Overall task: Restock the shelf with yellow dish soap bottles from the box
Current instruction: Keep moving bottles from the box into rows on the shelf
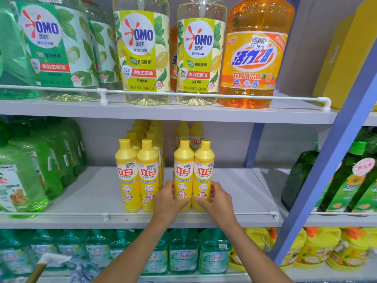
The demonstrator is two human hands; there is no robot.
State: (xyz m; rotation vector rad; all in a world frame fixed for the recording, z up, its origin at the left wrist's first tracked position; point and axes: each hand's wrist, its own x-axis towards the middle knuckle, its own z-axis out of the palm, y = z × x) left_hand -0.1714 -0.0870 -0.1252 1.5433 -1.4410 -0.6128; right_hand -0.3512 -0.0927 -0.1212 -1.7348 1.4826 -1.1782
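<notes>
We held two yellow dish soap bottles side by side, touching each other, near the front edge of the middle shelf [85,193], just behind its white rail [61,213]. Our left hand [168,201] was curled round the lower part of the left bottle [183,170], and our right hand [217,201] was curled in the same way round the right bottle [204,170]. Both bottles stood upright with their labels to the front. We could not tell whether their bases rested fully on the shelf.

Behind them, toward the back of the shelf, stood a rear pair [189,135] of the same yellow bottles. To the left, a little apart, a double row [138,176] of these bottles ran from the front edge toward the back. Green bottles [30,170] filled the left end of this shelf. On the shelf above stood an orange bottle [253,56] near its right end.
</notes>
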